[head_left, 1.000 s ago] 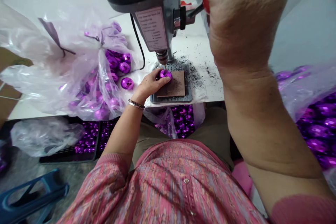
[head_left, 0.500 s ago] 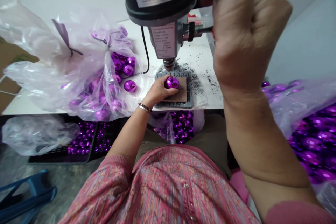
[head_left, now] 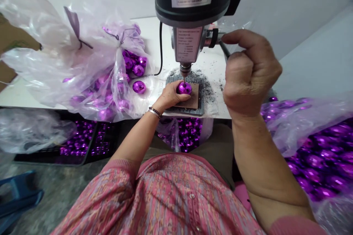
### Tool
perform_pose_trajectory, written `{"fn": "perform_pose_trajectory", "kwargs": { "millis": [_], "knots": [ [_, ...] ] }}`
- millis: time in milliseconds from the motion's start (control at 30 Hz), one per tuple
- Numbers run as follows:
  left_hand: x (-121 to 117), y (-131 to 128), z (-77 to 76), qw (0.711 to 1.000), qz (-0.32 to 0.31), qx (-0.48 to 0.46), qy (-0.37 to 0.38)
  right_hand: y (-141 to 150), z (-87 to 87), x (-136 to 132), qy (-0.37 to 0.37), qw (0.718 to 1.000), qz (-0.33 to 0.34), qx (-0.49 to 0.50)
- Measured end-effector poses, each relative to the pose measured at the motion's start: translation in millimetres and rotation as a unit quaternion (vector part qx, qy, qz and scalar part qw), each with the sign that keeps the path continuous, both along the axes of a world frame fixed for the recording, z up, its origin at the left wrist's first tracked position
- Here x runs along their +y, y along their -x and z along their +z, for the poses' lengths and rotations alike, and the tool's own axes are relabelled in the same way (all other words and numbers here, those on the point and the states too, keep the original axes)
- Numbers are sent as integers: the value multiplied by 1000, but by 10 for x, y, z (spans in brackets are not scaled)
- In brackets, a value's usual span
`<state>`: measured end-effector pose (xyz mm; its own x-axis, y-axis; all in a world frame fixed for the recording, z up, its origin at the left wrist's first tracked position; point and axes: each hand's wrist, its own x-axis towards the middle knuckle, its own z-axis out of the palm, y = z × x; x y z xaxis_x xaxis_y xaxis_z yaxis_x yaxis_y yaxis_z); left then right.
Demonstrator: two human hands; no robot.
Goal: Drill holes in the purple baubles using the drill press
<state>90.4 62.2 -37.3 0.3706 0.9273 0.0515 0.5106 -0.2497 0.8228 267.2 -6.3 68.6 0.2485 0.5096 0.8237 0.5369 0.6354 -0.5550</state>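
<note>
A purple mirrored ball (head_left: pixel 184 88) rests on a brown board (head_left: pixel 193 97) over the grey base (head_left: pixel 200 108) of a drill press (head_left: pixel 188 46). My left hand (head_left: pixel 171 95) pinches the ball from its left side, thumb in front. Straight above, the drill bit (head_left: pixel 184 79) points down and meets the top of the ball; how deep it sits I cannot tell. My right hand (head_left: pixel 249 73) is closed around the feed lever (head_left: pixel 224 49) on the machine's right side. Dark shavings (head_left: pixel 208 90) lie about the base.
Clear plastic bags (head_left: pixel 91 69) of purple balls cover the left of the white table (head_left: pixel 150 36), with one loose ball (head_left: pixel 139 87) beside them. More balls fill a black crate (head_left: pixel 79 139) below and a bag (head_left: pixel 328 154) at right. A blue stool (head_left: pixel 20 192) stands lower left.
My right hand has come down and inward with the feed lever, and the chuck and bit sit lower against the ball. My left hand still holds the ball. The view has shifted slightly.
</note>
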Motion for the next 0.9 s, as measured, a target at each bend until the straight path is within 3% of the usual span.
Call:
{"fn": "perform_pose_trajectory", "kwargs": {
  "millis": [200,367,667,767,900],
  "knots": [
    [-29,-8,-8,1000,9,-5,-8,-11,-174,9,12,999,15,-29],
    [-31,-20,-39,1000,15,-6,-16,-24,-311,38,-2,999,-12,-38],
    [-54,-30,-24,999,27,3,-20,87,-707,137,-21,998,-43,41],
    [-63,-46,-36,999,46,8,-24,105,-537,95,-27,998,-28,53],
    [-90,-54,-42,997,60,26,-29,71,85,118,-27,998,-10,58]
  ]
}}
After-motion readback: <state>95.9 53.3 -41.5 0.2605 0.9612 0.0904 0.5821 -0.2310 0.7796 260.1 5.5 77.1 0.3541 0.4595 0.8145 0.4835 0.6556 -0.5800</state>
